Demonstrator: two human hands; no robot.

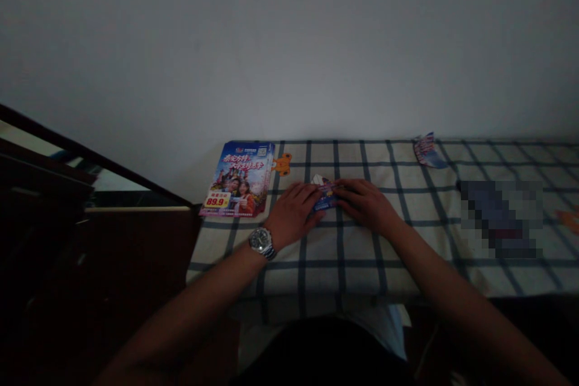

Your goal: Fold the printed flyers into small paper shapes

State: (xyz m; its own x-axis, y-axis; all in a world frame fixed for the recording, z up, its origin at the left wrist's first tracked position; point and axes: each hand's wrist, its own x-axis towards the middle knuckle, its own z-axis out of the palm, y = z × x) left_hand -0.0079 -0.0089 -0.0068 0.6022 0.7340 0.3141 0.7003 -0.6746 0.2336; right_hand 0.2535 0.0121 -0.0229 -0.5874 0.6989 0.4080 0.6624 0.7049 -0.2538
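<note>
A small folded paper flyer [325, 201], blue and purple with a white corner pointing up, lies on the checked tablecloth [316, 253]. From its left side my left hand [293, 211] grips it, fingers over the edge and thumb near the bottom. My right hand [365, 202] has its fingers closed on the flyer's right side. Parts of the paper are hidden under the fingers of both hands. A silver wristwatch [261, 242] is on my left wrist.
Left of my hands lies a stack of printed flyers [239, 181]. An orange bear figure [283, 164] shows beside it. A curled piece of printed paper [429, 152] rests near the wall [289, 48]. Farther right is a pixelated dark object [500, 217].
</note>
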